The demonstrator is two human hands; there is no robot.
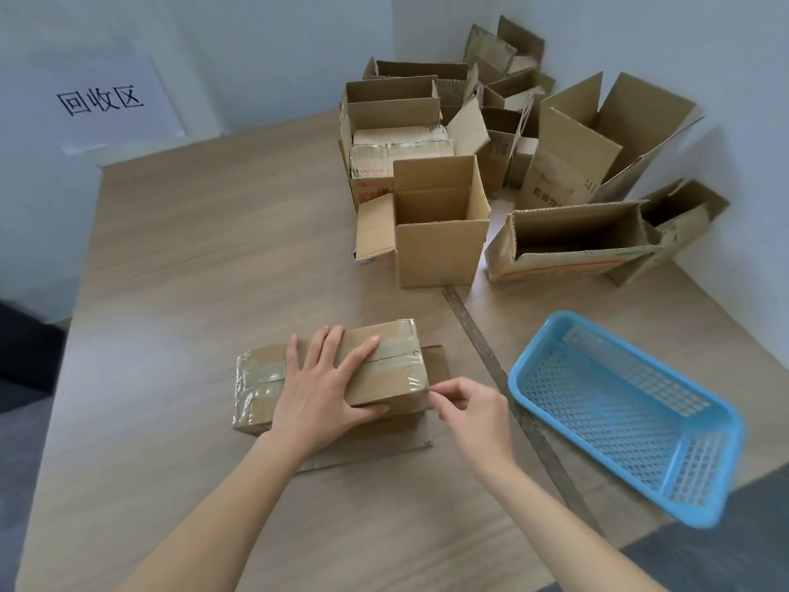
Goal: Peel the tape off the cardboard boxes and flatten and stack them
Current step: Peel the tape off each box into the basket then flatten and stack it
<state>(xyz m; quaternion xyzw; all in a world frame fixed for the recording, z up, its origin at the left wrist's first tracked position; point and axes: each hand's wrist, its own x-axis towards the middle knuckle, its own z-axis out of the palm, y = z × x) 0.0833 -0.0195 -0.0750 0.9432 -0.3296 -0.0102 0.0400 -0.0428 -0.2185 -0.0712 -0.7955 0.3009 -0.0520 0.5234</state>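
A small sealed cardboard box (386,380), wrapped with clear tape (399,352) along its top seam and ends, lies on a flattened piece of cardboard (375,448) near the table's front. My left hand (324,388) presses flat on the box's top, fingers spread. My right hand (471,414) is at the box's near right corner, thumb and forefinger pinched on the tape's edge there.
A blue plastic basket (700,512) sits tilted at the right. Several open cardboard boxes (439,254) crowd the far right corner against the wall. A metal strip (482,348) runs across the wooden table (192,271). A paper sign (102,100) hangs on the left wall.
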